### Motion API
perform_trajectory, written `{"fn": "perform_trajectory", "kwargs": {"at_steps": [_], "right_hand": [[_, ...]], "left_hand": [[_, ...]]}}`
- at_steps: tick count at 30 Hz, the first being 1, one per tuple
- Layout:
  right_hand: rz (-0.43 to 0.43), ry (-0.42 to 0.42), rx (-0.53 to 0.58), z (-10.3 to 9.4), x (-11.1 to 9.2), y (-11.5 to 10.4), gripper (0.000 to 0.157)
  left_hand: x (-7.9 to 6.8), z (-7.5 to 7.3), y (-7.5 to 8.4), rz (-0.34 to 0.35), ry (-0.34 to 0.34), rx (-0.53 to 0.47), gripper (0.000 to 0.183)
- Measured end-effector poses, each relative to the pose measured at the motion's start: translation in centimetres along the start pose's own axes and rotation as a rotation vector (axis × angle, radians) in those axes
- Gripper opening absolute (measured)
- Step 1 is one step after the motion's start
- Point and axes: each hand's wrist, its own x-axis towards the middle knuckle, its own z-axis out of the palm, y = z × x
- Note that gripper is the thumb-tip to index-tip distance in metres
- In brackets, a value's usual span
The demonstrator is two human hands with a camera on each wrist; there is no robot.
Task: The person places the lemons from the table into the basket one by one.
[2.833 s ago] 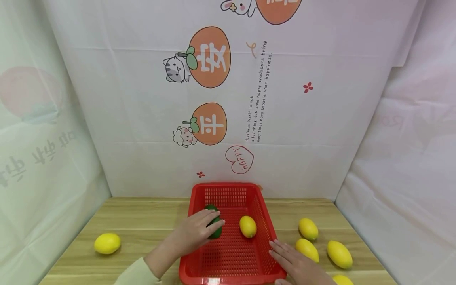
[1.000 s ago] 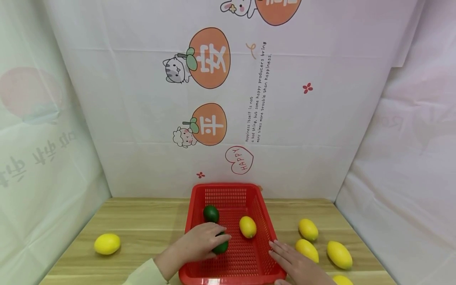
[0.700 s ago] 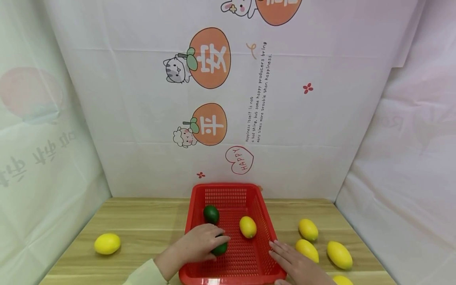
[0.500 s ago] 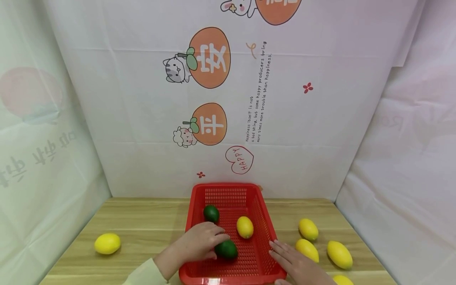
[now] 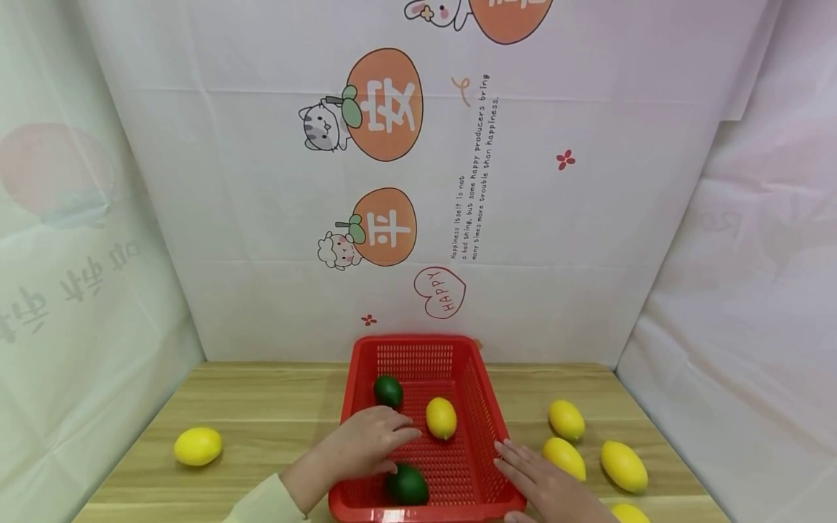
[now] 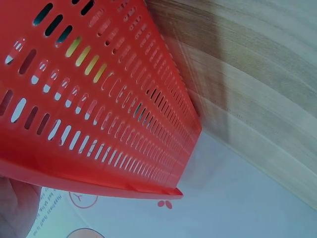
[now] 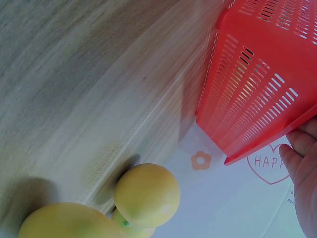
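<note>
My left hand hovers inside the red plastic basket, its fingers loosely bent and holding nothing. Just below its thumb, a dark green, avocado-like fruit lies on the basket floor near the front. A second one, a dark green fruit, sits at the back left, beyond the knuckles. To the right of the fingers rests a yellow lemon. My right hand rests with extended fingers on the basket's right rim; in the right wrist view its fingertips reach the rim.
Several loose lemons lie on the wooden table right of the basket, close to my right hand. Another lemon is alone at the left. Behind the basket rises a printed white cloth.
My left hand has let go of the front green fruit, which rolled out from under the fingers toward the basket's front. The lemon inside shifted slightly left. My right hand stayed put.
</note>
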Motion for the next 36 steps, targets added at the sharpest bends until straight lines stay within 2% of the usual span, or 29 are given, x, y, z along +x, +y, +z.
{"fn": "perform_trajectory", "kwargs": {"at_steps": [9,22,27,32,36], "right_hand": [[0.001,-0.008,-0.004,-0.1,0.0,0.0,0.059],[0.020,-0.055,0.017,-0.6,0.1,-0.3,0.061],[0.017,-0.045,0.017,-0.6,0.2,-0.3,0.060],[0.013,-0.041,0.012,-0.6,0.2,-0.2,0.060],[0.013,-0.042,0.009,-0.5,0.2,-0.2,0.060]], "left_hand": [[-0.1,-0.5,-0.1,0.004,0.022,0.042,0.058],[-0.4,-1.5,-0.2,-0.015,0.029,0.036,0.057],[-0.8,-1.8,-0.4,-0.023,0.045,0.050,0.057],[-1.2,-2.1,-0.6,-0.032,0.069,0.063,0.058],[-1.5,-2.4,-0.8,-0.037,0.129,0.089,0.059]]}}
